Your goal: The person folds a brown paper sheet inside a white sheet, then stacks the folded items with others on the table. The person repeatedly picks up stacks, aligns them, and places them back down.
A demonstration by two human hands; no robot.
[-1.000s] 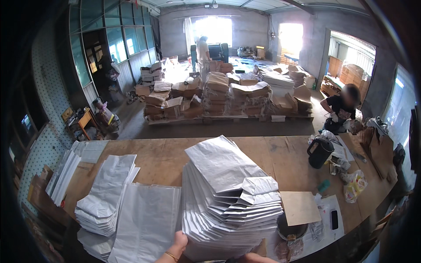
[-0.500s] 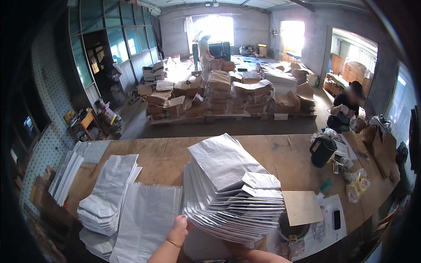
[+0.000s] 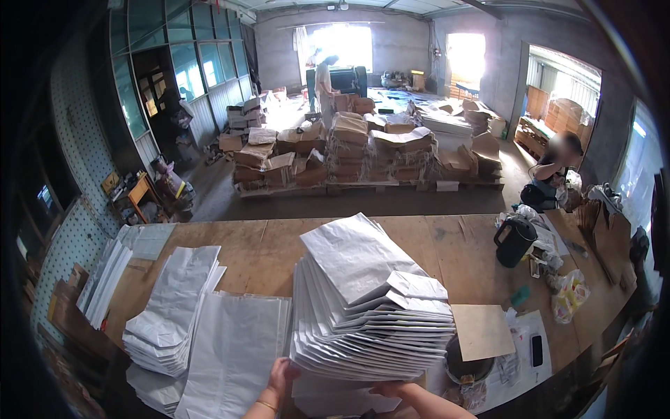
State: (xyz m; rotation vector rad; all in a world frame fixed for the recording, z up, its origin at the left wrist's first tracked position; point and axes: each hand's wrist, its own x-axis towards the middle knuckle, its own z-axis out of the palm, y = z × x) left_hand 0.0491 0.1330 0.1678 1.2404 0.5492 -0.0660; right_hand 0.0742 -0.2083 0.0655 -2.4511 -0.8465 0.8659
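A tall fanned stack of white paper bags point(image 3: 370, 328) with folded bottoms stands in front of me on the table. At its near left corner is my left hand point(image 3: 280, 376), wearing a thin bracelet, with thumb and fingers apart. My right hand point(image 3: 392, 391) reaches in from the right along the stack's near lower edge, fingers stretched out and partly in its shadow. Below both hands lies a flat white sheet point(image 3: 328, 398). Left of the stack are a flat pile of white bags point(image 3: 234, 349) and a folded pile of white bags point(image 3: 171, 300).
On the right are a brown board point(image 3: 481, 333) over a dark pot point(image 3: 466, 366), a phone point(image 3: 536, 350), a dark kettle point(image 3: 515, 241) and a plastic bag point(image 3: 571, 297). Another person point(image 3: 555, 167) sits beyond the wooden table point(image 3: 265, 241); one more stands far back by bundled stacks point(image 3: 349, 150).
My left hand has come down and nearer, its fingers loosening from a fist. My right hand has come into sight at the stack's near edge. The seated person has shifted posture.
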